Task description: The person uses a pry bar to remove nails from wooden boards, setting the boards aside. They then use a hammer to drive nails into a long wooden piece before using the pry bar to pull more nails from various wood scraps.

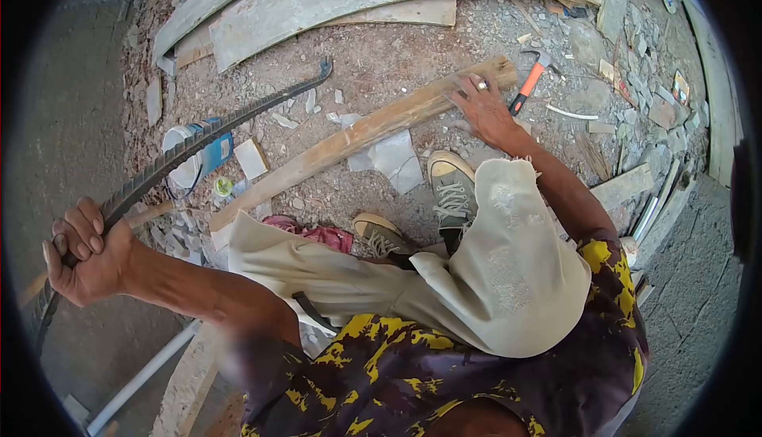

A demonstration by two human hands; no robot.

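My left hand (87,254) is wrapped around a ribbed rebar pry bar (198,137), raised at the left. The bar's bent, flattened tip points up and away over the ground. A long wooden beam (349,139) lies slantwise on the rubble in front of my shoes. Near its far right end, my right hand (486,110) grips it from above, fingers across the top and thumb on the near side. Just right of that hand lies a claw hammer (529,84) with an orange and black handle.
A white and blue bucket (194,155) and a green-capped bottle (223,187) stand left of the beam. Long grey boards (397,0) lie at the back. Beside my shoes (452,191) is a pink cloth (309,233). Rubble and a board (623,187) lie on the right.
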